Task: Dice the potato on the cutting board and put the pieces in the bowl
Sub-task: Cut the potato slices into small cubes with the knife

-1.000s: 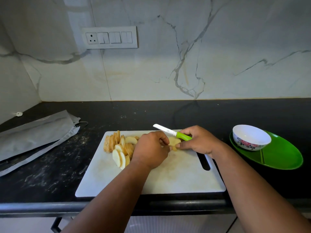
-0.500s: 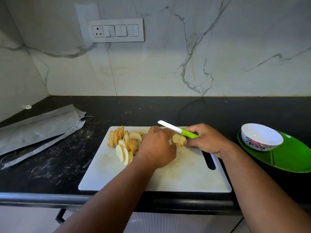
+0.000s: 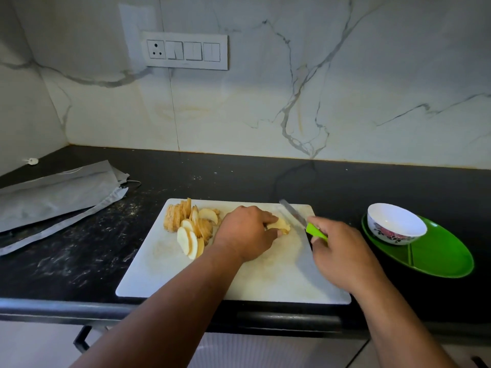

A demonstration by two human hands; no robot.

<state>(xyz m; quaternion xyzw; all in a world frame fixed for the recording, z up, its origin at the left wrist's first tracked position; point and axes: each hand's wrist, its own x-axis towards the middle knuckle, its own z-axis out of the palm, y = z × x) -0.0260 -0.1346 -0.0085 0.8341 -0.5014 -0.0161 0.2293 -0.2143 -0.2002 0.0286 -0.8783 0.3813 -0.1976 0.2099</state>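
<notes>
- Marble-patterned wall panels close off the far side and the left, with a white switch plate (image 3: 186, 51) set in the far wall above a black surface (image 3: 79, 261) that carries streaks of pale dust on its left part.
- Grey folded cloth (image 3: 53, 197) lies at the far left of the surface, well apart from the work.
- At the middle sits the white cutting board (image 3: 279, 277), its near edge close to the surface's front lip.
- On the board's far left part lies a heap of potato slices (image 3: 191, 227), fanned and partly standing on edge; they are rounds, not cubes.
- The left hand (image 3: 244, 232) bends over a small potato piece (image 3: 279, 225) on the far middle of the board, fingertips pressing it down.
- The right hand (image 3: 342, 256) is wrapped round the green handle of the knife (image 3: 303, 219), whose blade angles toward the far left, just right of that piece; the blur hides whether it touches.
- To the right, a white bowl (image 3: 396, 224) with a flower pattern stands on the far end of a green plate (image 3: 438, 256); what shows of its inside holds nothing.
- By my judgement the slicing is nearly done, while cutting the rounds into dice and moving them to the bowl both remain.
</notes>
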